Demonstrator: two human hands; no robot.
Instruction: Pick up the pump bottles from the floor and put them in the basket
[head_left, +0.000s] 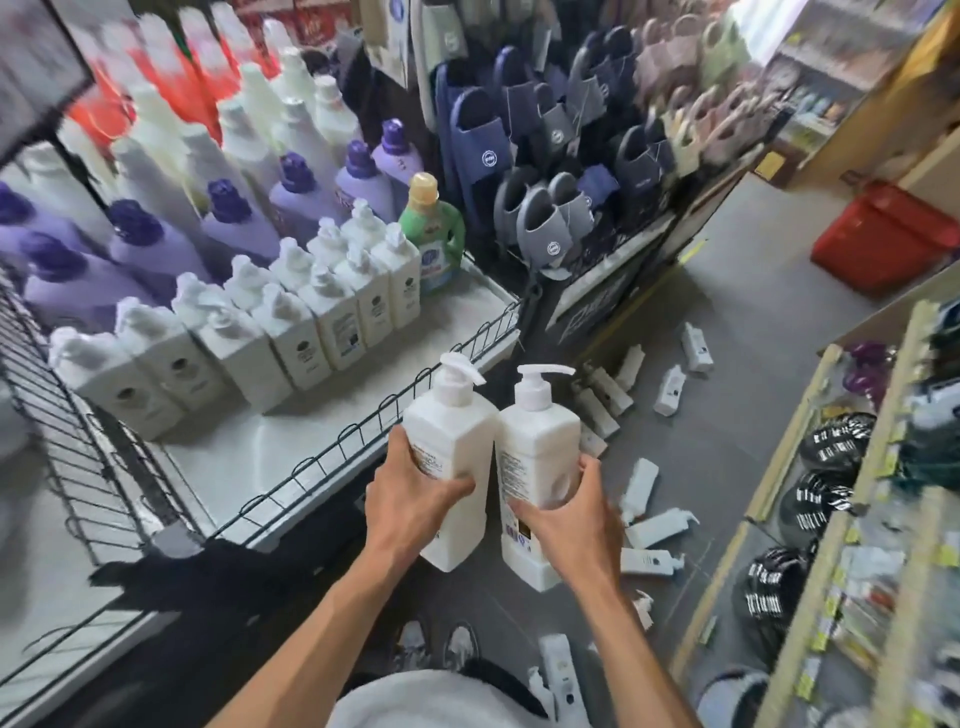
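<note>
Meanwhile, left hand (410, 499) and right hand (566, 512) each clasp a white plastic pump bottle (452, 431), upright beside the wire basket (363, 431), ready for shelving.

Two white pump bottles (493, 457) upright, touching, beside wire basket (363, 431).

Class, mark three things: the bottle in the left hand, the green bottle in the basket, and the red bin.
Left-hand bottle (449, 441): head view, white body.
Green bottle (435, 234): head view, front, just above the label.
Red bin (878, 236): head view, its top.
</note>
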